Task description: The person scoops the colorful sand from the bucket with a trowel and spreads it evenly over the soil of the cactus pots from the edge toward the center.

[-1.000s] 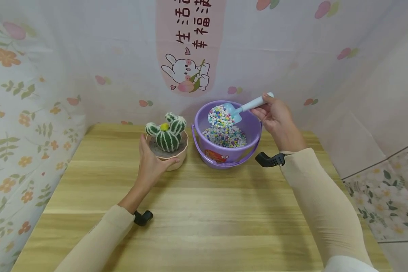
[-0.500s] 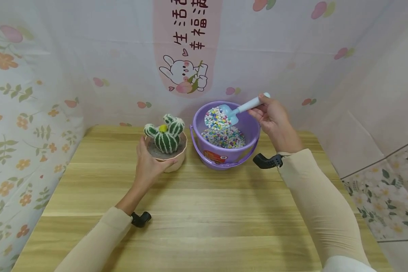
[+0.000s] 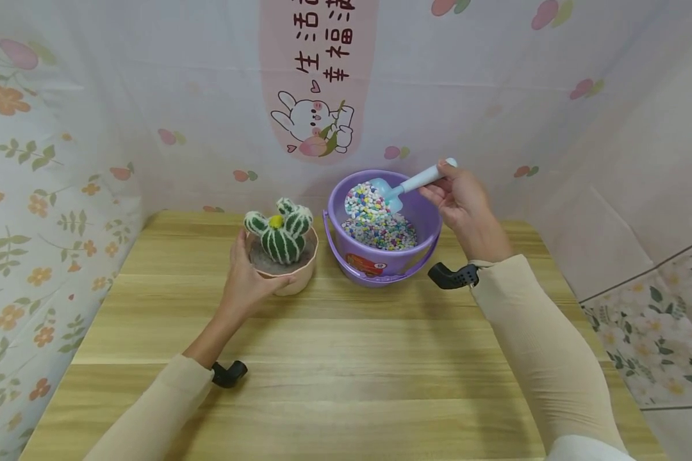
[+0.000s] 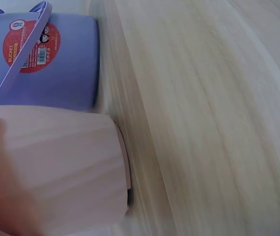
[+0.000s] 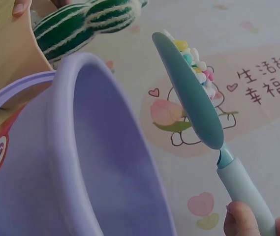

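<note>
One bucket point(image 3: 402, 261), potted cactus point(image 3: 282, 246) beside, backdrop point(image 3: 450, 96) behind

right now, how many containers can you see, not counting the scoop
2: the pot with the cactus in it, and the bucket to its right, with pellets inside. Anything small right behind them could be hidden.

Head view evenly lit — a soft shadow crosses the table point(image 3: 369, 365) toward five o'clock. Right wrist view looks dimmer.
</note>
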The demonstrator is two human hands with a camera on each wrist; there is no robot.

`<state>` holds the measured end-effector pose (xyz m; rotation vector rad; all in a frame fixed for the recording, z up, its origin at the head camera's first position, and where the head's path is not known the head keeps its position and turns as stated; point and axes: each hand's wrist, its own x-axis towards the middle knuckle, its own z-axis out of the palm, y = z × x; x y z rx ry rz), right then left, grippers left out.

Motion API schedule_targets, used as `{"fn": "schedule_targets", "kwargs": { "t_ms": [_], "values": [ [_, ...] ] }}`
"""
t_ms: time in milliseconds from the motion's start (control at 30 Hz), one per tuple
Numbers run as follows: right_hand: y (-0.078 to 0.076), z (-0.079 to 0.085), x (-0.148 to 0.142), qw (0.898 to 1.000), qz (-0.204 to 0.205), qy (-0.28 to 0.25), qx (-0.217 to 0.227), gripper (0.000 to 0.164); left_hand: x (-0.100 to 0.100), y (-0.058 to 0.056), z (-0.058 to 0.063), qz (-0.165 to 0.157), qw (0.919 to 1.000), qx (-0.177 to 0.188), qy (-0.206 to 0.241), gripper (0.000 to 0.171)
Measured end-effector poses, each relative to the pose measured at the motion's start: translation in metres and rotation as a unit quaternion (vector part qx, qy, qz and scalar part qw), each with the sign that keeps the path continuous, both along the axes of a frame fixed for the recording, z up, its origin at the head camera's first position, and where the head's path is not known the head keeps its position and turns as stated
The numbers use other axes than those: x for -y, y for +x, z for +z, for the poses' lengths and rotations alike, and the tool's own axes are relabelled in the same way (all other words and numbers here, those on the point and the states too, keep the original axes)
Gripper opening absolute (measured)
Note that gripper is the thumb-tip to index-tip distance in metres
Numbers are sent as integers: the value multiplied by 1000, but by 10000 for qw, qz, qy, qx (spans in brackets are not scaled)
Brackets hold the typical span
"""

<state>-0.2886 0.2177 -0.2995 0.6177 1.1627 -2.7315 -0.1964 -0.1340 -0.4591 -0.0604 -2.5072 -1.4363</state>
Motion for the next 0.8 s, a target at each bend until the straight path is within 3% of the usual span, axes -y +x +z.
{"fn": "schedule_targets", "kwargs": {
  "t_ms": [167,300,533,800],
  "values": [
    [5,-2,0,10000,56,-17,-58,25,4,3,0,-254,9996,-66,78,132],
    [9,-4,-1,9999,118,-67,-99,23,9,5,1,-521,9986,-90,79,129],
    [14,-8,-1,9997,193,-35,-168,20,19,7,1,-915,9955,224,43,131],
    [22,-10,3,9993,256,-136,-228,22,26,7,-1,-1355,9900,290,263,131]
  ]
}}
